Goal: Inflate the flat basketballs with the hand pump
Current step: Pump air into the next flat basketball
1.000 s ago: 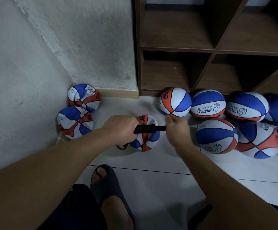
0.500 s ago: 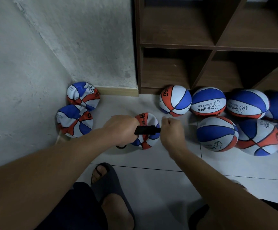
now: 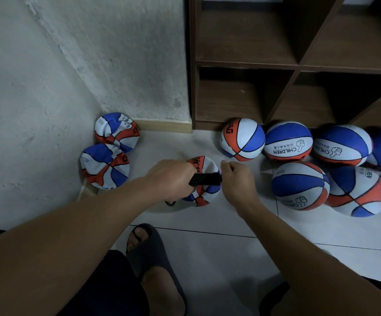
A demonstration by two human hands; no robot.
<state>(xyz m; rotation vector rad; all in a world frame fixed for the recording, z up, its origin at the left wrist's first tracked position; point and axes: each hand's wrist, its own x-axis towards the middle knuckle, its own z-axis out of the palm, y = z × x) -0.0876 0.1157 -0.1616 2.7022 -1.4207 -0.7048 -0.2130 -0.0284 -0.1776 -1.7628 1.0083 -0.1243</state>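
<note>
Basketballs were split on the floor: two crumpled ones (image 3: 107, 166) by the wall corner, a flat one (image 3: 204, 195) under the hands, round ones by the shelf. The left hand (image 3: 171, 179) gripped the black hand pump (image 3: 205, 179), while the right hand's (image 3: 237, 181) fingers curled at its other end, seemingly on the handle. A skewed stroke could have bent or pulled out the needle, which was hidden.
</note>
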